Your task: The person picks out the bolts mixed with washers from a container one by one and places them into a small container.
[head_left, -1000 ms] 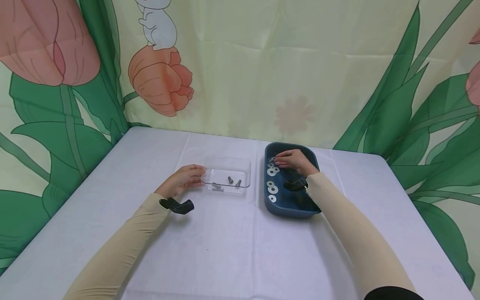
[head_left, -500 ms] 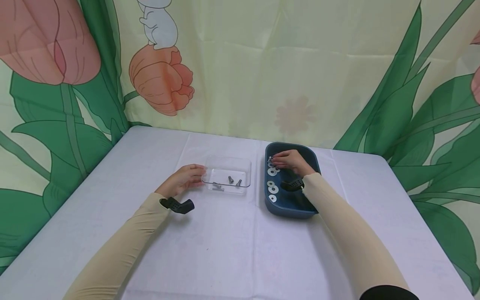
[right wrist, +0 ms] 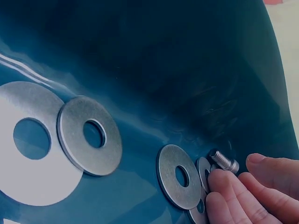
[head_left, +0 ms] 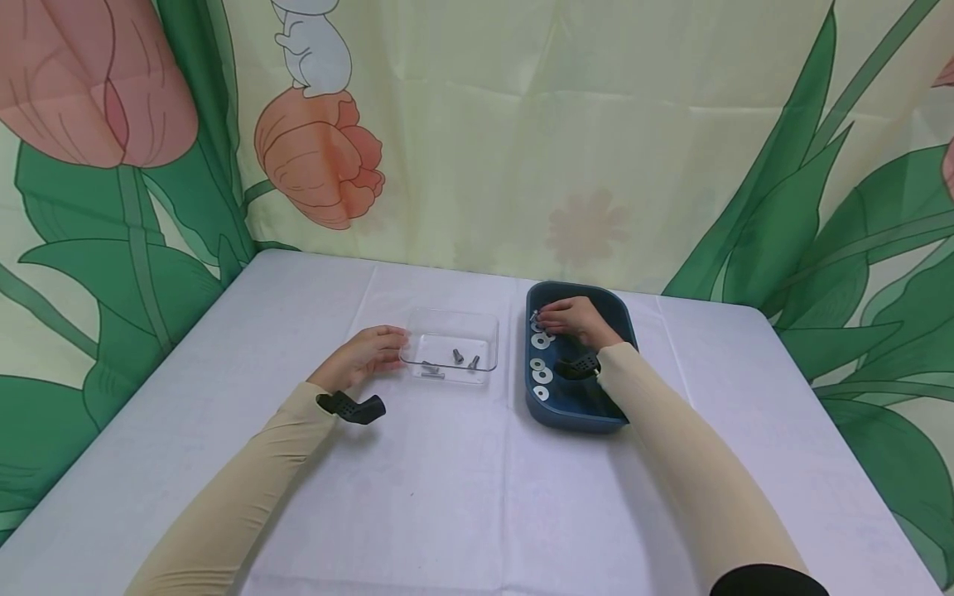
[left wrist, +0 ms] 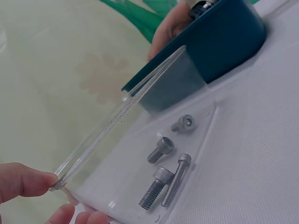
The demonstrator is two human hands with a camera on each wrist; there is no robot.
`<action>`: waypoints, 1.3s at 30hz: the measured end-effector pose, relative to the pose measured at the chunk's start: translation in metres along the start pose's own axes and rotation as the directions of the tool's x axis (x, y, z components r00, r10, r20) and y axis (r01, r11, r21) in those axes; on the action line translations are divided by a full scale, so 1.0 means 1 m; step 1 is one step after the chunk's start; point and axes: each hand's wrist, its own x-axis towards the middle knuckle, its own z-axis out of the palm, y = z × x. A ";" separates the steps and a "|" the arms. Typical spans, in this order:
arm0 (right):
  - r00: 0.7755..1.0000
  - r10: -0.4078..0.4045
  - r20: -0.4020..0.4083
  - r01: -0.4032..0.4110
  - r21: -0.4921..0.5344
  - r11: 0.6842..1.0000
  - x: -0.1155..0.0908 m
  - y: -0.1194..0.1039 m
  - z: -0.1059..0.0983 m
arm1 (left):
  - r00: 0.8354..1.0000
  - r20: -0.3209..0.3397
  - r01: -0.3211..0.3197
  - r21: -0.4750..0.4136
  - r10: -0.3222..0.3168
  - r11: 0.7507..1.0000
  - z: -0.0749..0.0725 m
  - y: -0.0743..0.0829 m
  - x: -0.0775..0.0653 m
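My left hand (head_left: pixel 367 358) holds a clear plastic box (head_left: pixel 484 331) by its left rim, thumb (left wrist: pixel 39 182) on the edge and fingers below. Inside the box lie several socket-head screws (left wrist: pixel 162 176), thick and thin. To the right, my right hand (head_left: pixel 581 321) reaches into a dark blue tray (head_left: pixel 577 426). In the right wrist view, its fingertips (right wrist: pixel 219 179) are right at a small socket-head screw (right wrist: pixel 222 160) by the tray's far left end; I cannot tell whether they pinch it. Flat metal washers (right wrist: pixel 110 156) of differing sizes line the tray's left side.
A white cloth (head_left: pixel 447 497) covers the table. Behind it hangs a pale curtain (head_left: pixel 477 165) printed with flowers and leaves. A strip of tablecloth separates the box from the tray. Each wrist carries a black camera mount (head_left: pixel 352 409).
My right hand has shifted slightly left inside the tray, and the screw at its fingertips has moved a little left and turned. The left hand and the box have stayed put.
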 end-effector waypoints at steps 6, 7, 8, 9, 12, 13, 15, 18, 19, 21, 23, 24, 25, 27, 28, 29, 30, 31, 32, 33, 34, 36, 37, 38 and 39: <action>1.000 0.008 -0.019 -0.009 -0.010 1.000 0.000 0.001 0.001 | 1.000 -0.004 0.001 0.001 -0.001 1.000 0.000 -0.001 0.000; 1.000 0.008 -0.023 -0.009 -0.017 1.000 0.000 0.001 0.002 | 1.000 -0.006 0.003 0.004 -0.003 1.000 0.001 -0.001 0.000; 1.000 0.008 -0.028 -0.009 -0.022 1.000 0.000 0.001 0.002 | 1.000 -0.008 0.005 0.006 -0.005 1.000 0.001 -0.001 0.000; 0.999 0.008 -0.033 -0.009 -0.024 1.000 0.000 0.001 0.002 | 1.000 -0.010 0.008 0.007 -0.008 1.000 0.001 0.000 -0.001; 0.999 0.005 -0.040 -0.006 -0.031 1.000 -0.001 0.001 0.002 | 1.000 -0.013 0.016 0.005 -0.016 1.000 0.001 0.000 -0.001; 0.999 0.000 -0.037 -0.001 -0.035 0.999 -0.001 0.001 0.002 | 1.000 -0.012 0.017 0.005 -0.017 1.000 0.001 0.000 -0.001; 0.999 -0.002 -0.038 0.001 -0.034 0.999 -0.001 0.001 0.003 | 1.000 -0.011 0.018 0.005 -0.017 1.000 0.000 0.001 -0.001; 0.999 -0.004 -0.038 0.003 -0.034 0.999 0.000 0.001 0.003 | 1.000 -0.010 0.019 0.009 -0.019 1.000 0.000 0.001 -0.002; 0.999 -0.007 -0.037 0.005 -0.032 0.999 0.001 0.001 0.003 | 1.000 -0.010 0.019 0.010 -0.019 1.000 0.000 0.001 -0.002; 0.999 -0.006 -0.040 0.005 -0.021 1.000 0.002 0.002 0.004 | 1.000 -0.011 0.020 0.012 -0.020 1.000 0.000 0.000 -0.002; 0.999 -0.011 -0.033 0.011 -0.018 1.000 0.002 0.002 0.004 | 1.000 -0.013 0.021 0.011 -0.021 1.000 0.000 0.000 -0.002; 0.999 -0.013 -0.032 0.012 -0.012 1.000 0.003 0.002 0.005 | 1.000 -0.013 0.020 0.008 -0.020 1.000 0.000 0.000 -0.002; 0.999 -0.012 -0.031 0.012 -0.004 1.000 0.003 0.002 0.005 | 1.000 -0.013 0.019 0.008 -0.019 1.000 0.000 0.000 -0.001; 0.999 -0.013 -0.030 0.012 -0.001 1.000 0.003 0.002 0.005 | 1.000 -0.011 0.017 0.009 -0.017 1.000 -0.001 -0.001 -0.001; 1.000 -0.011 -0.029 0.011 -0.001 1.000 0.003 0.002 0.005 | 1.000 -0.008 0.012 0.005 -0.012 1.000 -0.001 -0.001 0.000; 1.000 -0.008 -0.030 0.008 0.000 1.000 0.004 0.003 0.005 | 1.000 -0.008 0.012 0.003 -0.012 1.000 -0.001 -0.001 0.000; 0.999 -0.006 -0.033 0.006 -0.003 1.000 0.004 0.003 0.005 | 1.000 -0.008 0.012 0.000 -0.012 1.000 -0.001 -0.001 0.001; 1.000 -0.006 -0.030 0.006 -0.015 1.000 0.004 0.003 0.005 | 1.000 -0.008 0.012 -0.001 -0.012 1.000 -0.001 -0.001 0.001; 1.000 -0.006 -0.028 0.006 -0.025 1.000 0.004 0.003 0.004 | 1.000 -0.008 0.013 -0.002 -0.013 1.000 -0.001 -0.001 0.001; 1.000 -0.006 -0.025 0.005 -0.036 0.999 0.005 0.004 0.004 | 1.000 -0.005 0.010 -0.006 -0.010 1.000 -0.001 -0.001 0.001; 1.000 -0.005 -0.022 0.004 -0.045 0.999 0.005 0.004 0.004 | 1.000 -0.006 0.010 -0.008 -0.010 1.000 -0.001 -0.001 0.001; 1.000 -0.003 -0.018 0.002 -0.060 0.998 0.006 0.005 0.004 | 1.000 -0.008 0.014 -0.009 -0.014 1.000 0.000 0.000 0.001; 1.000 -0.001 -0.015 0.000 -0.063 0.998 0.006 0.005 0.004 | 1.000 -0.006 0.013 -0.008 -0.013 1.000 0.000 0.000 0.001; 1.000 0.001 -0.014 -0.002 -0.063 0.998 0.007 0.005 0.004 | 1.000 -0.005 0.012 -0.007 -0.012 1.000 0.000 0.000 0.001; 1.000 0.003 -0.012 -0.004 -0.064 0.998 0.007 0.005 0.004 | 1.000 0.000 0.005 -0.008 -0.005 1.000 -0.001 0.000 0.001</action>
